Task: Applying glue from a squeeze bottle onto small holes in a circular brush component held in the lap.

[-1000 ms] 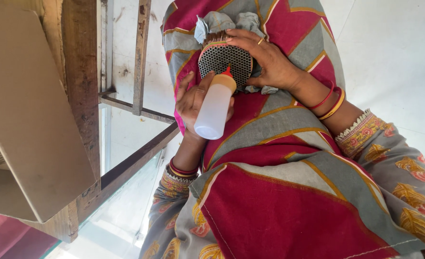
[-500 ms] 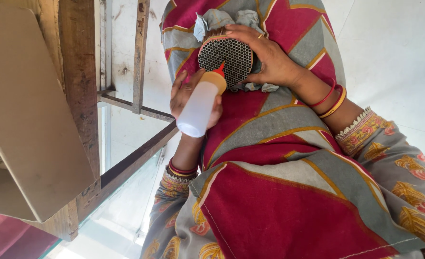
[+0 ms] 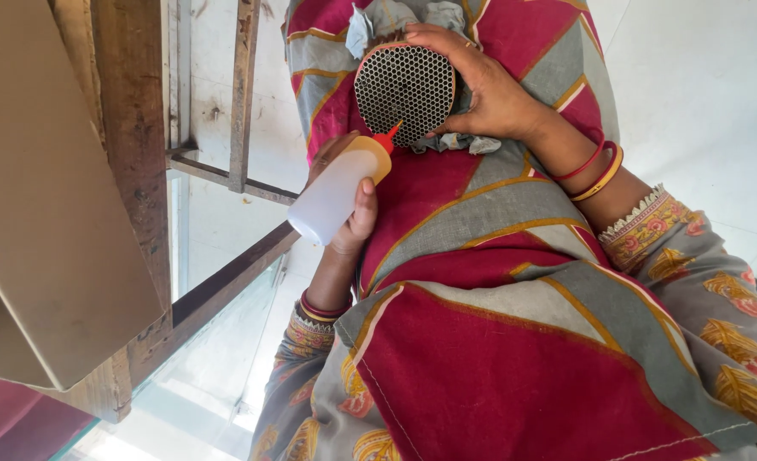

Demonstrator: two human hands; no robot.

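Note:
My right hand (image 3: pixel 489 94) holds a round honeycomb-mesh disc (image 3: pixel 404 85) with a tan rim against my chest, with a grey cloth (image 3: pixel 378 17) bunched behind it. Its fingers curl over the disc's top and right edge. My left hand (image 3: pixel 357 213) grips a white squeeze bottle (image 3: pixel 331 196) with an orange cap and red nozzle (image 3: pixel 387 137). The bottle is tilted up to the right, and the nozzle tip sits at the disc's lower left edge. A red and grey scarf (image 3: pixel 498 341) covers my front below both hands.
A weathered wooden frame (image 3: pixel 139 171) with crossbars (image 3: pixel 242 94) stands to the left. A tan cardboard panel (image 3: pixel 46 196) leans in front of it. Pale floor (image 3: pixel 703 102) shows at the right, and a glass-like pane (image 3: pixel 208 367) lies at the lower left.
My left hand has shifted the bottle down and to the left, tilting it more, so more of the mesh disc shows. My right hand keeps the disc in place.

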